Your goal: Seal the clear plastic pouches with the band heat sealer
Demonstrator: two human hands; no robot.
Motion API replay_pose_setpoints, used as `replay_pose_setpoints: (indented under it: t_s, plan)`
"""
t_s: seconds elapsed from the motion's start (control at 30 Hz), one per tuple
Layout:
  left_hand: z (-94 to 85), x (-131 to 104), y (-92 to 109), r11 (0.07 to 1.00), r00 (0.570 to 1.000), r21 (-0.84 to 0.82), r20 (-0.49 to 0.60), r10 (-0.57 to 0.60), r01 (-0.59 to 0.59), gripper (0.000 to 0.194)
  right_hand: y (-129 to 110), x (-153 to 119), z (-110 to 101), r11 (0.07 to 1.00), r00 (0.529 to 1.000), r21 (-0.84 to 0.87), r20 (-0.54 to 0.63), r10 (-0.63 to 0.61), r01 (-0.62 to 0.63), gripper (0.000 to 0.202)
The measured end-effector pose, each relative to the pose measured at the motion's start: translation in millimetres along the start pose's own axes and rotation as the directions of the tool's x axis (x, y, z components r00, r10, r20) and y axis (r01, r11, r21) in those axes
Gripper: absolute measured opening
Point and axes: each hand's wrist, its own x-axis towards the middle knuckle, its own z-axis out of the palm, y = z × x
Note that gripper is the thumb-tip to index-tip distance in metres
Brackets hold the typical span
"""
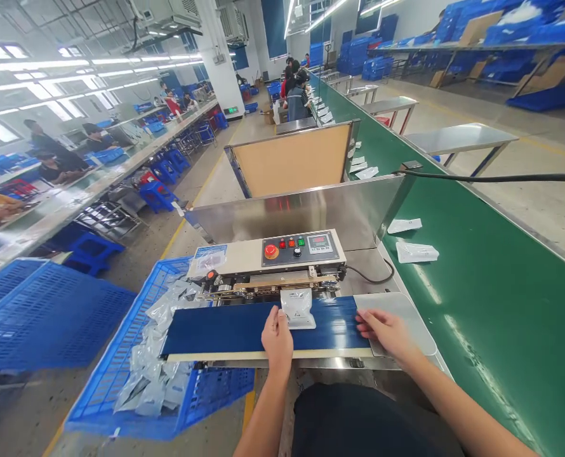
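A clear plastic pouch stands on the dark blue belt of a band sealing machine, its top edge in the sealing slot. My left hand touches the pouch's left side with its fingertips. My right hand rests flat on the right end of the belt, fingers spread, holding nothing.
A blue crate with several more clear pouches sits below the machine at left. A green conveyor runs along the right, carrying a few sealed pouches. Another blue crate lies at far left. Other people work further off.
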Motion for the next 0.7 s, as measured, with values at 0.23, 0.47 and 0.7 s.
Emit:
replay_pose_setpoints:
  t_s: [0.23,0.47,0.7]
  plan:
    - [-71.5,-12.7,-52.1,0.998,0.923,-0.010,-0.380,-0.054,0.054,0.046,-7.4,-16.7,-118.8,0.994,0.896,0.071,-0.441,-0.041,0.081,0.040]
    - [-79.4,-24.8,-114.9,0.954,0.779,-0.179,-0.551,-0.298,0.239,0.035,4.2,-10.6,-176.8,0.996,0.807,0.087,-0.588,0.059,-0.009,0.021]
    - [-49.4,-82.7,-172.0,0.940,0.810,-0.083,-0.486,-0.327,0.330,0.030,25.3,-13.0,-187.4,0.983,0.871,-0.075,-0.478,0.111,-0.166,0.018]
